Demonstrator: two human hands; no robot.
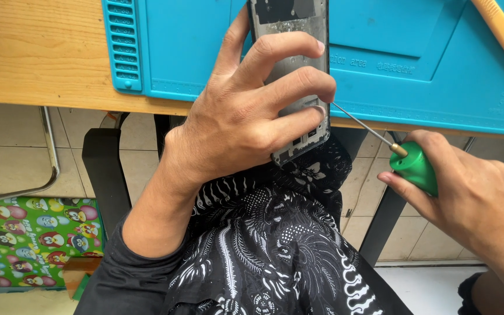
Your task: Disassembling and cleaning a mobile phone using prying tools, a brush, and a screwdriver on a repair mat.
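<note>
Blue mat (380, 64), left hand (246, 122) grip clamped on phone frame (290, 23), right hand (468, 198) gripping green screwdriver (415, 166)

A wooden table (42, 52) carries a blue mat (392, 52); an orange tool (503, 32) lies on the mat.

Left hand (246, 116) grips the opened phone frame (294, 35) at the edge of the blue repair mat (415, 64). Right hand (473, 204) holds a green-handled screwdriver (418, 166), its thin shaft angled up, tip meeting the frame's right side beside the fingers (307, 79).
</note>
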